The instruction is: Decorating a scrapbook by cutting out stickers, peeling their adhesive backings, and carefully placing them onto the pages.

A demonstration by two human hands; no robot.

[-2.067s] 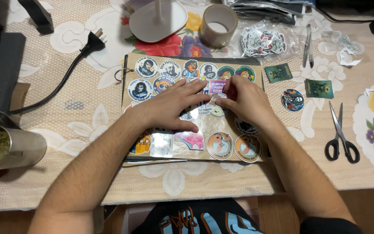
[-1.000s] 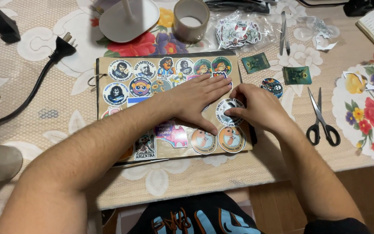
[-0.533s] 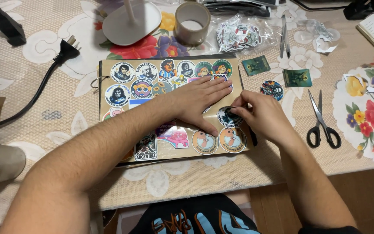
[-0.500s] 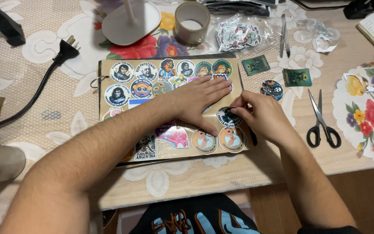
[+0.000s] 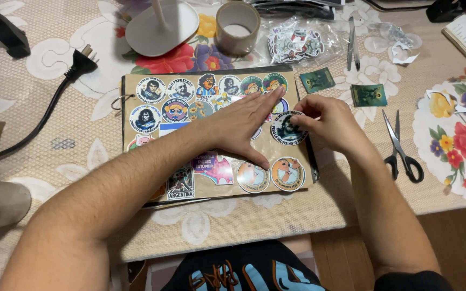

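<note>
the right hand (image 5: 327, 119), just right of the frame's centre, pinches the edge of a round dark sticker (image 5: 287, 128) between its fingertips, the sticker lying on the right part of a brown sticker-covered board (image 5: 211, 132). the left hand (image 5: 244, 124) lies flat and spread wide on the board at the centre of the frame, palm down, fingers pointing toward the upper right, touching the stickers under it. below the round sticker, two orange round stickers (image 5: 269, 175) sit at the board's lower right corner. right of the board lie black-handled scissors (image 5: 400, 148), and above them two small green cards (image 5: 343, 87). at the top centre stand a roll of tape (image 5: 237, 20) and a white lamp base (image 5: 162, 24); a black plug (image 5: 79, 63) lies at upper left on the flowered tablecloth (image 5: 217, 226).
</note>
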